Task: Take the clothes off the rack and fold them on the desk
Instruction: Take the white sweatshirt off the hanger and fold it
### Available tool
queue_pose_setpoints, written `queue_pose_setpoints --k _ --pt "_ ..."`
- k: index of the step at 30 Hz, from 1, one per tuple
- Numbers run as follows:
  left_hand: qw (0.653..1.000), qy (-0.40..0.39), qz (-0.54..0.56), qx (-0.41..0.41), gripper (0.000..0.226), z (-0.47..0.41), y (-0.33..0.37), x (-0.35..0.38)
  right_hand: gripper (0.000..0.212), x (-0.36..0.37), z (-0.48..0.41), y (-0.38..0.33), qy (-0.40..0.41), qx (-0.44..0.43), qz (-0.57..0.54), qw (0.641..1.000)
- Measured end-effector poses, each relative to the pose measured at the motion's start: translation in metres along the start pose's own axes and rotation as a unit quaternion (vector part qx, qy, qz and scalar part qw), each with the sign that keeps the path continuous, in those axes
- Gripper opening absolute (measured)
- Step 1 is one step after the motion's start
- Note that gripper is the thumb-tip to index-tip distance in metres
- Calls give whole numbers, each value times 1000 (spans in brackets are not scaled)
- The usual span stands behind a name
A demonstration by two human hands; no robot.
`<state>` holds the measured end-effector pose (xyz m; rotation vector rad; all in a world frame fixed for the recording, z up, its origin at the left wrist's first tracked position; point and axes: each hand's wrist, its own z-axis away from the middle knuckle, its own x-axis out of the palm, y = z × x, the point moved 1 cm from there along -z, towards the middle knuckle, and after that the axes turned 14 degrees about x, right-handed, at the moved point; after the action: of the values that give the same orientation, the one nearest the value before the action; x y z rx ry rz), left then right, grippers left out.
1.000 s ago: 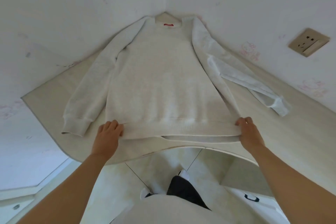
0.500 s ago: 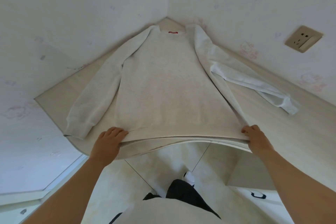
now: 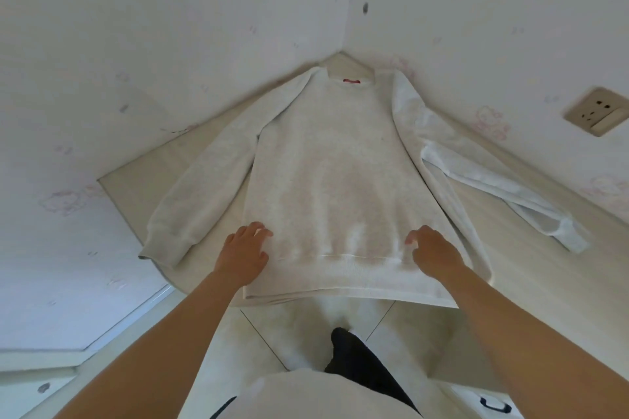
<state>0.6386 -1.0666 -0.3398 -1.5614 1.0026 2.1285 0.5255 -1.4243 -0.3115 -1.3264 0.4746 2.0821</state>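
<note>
Firstly, head view. Hard to make out: red neck label (image 3: 352,81), too small to read; both forearms cut off at the frame's bottom.

Pale grey sweatshirt (image 3: 323,180): spread flat on the desk (image 3: 517,265), neck toward the corner, hem at the near edge.

Left hand (image 3: 243,248): fingers relaxed, resting on the lower body.

Right hand (image 3: 432,252): fingers loosely bent, tips on the cloth, gripping nothing.

Desk: pale wood, wedged into a corner. White walls with faint stickers; socket (image 3: 597,111) at right; tiled floor (image 3: 299,333) below.
</note>
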Motion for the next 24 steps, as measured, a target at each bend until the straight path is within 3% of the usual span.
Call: queue_pose_setpoints --k 9,14,17,19,24 --pt "968 115 9 -223 51 -32 -42 -23 37 -23 -54 -127 -49 -171 -19 984" --pt "966 46 45 -251 46 -33 -74 -19 38 -26 -86 -196 -86 -274 6 958" --pt "960 63 58 -265 38 -34 -90 -15 43 -23 -105 -235 -106 -320 14 941" --pt "947 70 73 -304 41 -35 -96 -13 50 -20 -115 -254 -93 -334 17 938" --pt "929 -27 42 -367 57 -38 -126 -4 70 4 -147 -273 -80 -298 100 946"
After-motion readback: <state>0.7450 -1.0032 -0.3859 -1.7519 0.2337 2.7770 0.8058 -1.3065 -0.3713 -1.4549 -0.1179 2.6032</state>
